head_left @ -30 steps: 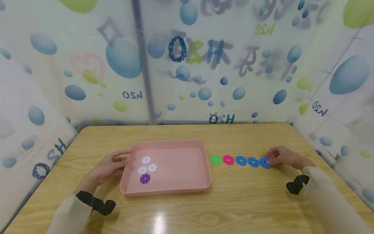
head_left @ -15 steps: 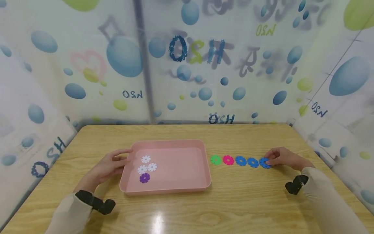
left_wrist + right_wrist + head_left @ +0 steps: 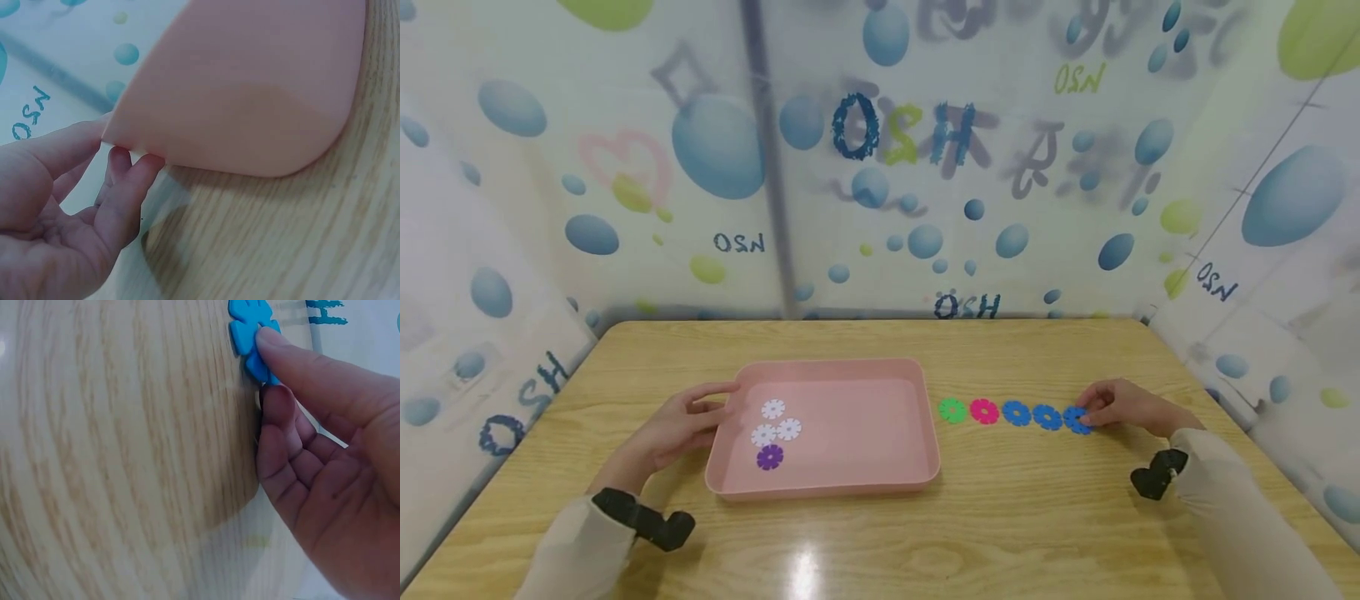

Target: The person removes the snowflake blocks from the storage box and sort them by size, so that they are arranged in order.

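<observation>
At the right end of a row, my right hand (image 3: 1129, 404) pinches the last blue snowflake disc (image 3: 1074, 419); its thumb lies on top of the disc in the right wrist view, and the forefinger tip is at its edge. Leftward from it follow two more blue discs (image 3: 1047, 417), a pink disc (image 3: 984, 411) and a green disc (image 3: 952, 410). My left hand (image 3: 681, 425) holds the left side of a pink tray (image 3: 857, 490), with fingertips against the outer wall (image 3: 237, 137). Inside the tray lie three white discs (image 3: 788, 429) and a purple disc (image 3: 770, 457).
Both hands work over a light wooden table (image 3: 985, 533). Behind it and at both sides hangs a white curtain (image 3: 820, 208) printed with blue and green dots and letters. Each sleeve cuff carries a black wrist camera (image 3: 1159, 473).
Both hands keep their places, and the tray and discs stay where they lie. Only a slight shift of the head view shows.
</observation>
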`<state>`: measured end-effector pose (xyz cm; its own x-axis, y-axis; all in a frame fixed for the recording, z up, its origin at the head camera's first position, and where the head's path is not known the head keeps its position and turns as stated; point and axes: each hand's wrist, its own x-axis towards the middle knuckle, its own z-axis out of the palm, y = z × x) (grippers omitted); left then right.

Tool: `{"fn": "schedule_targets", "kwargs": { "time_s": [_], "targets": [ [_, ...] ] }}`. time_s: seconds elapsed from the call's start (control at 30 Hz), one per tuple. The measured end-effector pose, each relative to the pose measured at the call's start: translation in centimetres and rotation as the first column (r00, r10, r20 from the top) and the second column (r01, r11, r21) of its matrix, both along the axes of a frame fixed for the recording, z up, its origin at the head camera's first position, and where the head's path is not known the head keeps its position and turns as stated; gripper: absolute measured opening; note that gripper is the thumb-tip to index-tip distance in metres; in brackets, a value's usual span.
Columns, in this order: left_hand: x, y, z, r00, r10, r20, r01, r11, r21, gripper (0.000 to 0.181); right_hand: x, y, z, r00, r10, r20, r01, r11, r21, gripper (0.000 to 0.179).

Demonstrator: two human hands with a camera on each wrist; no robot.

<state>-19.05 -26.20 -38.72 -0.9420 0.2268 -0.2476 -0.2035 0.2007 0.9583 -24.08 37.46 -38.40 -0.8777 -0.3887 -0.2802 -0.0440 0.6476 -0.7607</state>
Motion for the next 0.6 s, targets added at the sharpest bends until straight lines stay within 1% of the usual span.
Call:
{"fn": "schedule_targets", "kwargs": {
  "time_s": [0.37, 0.6],
  "targets": [
    [0.08, -0.15, -0.41, 1.0, 0.002, 0.01, -0.002, 1.0, -0.001, 0.059, 0.04, -0.36, 0.03, 1.0, 0.02, 0.007, -0.02, 0.999, 0.043, 0.035],
    [-0.09, -0.16, -0.24, 1.0, 0.002, 0.011, -0.002, 1.0, -0.005, 0.06, 0.05, -0.39, 0.37, 1.0, 0.019, -0.006, -0.018, 0.999, 0.041, 0.034]
  ]
}}
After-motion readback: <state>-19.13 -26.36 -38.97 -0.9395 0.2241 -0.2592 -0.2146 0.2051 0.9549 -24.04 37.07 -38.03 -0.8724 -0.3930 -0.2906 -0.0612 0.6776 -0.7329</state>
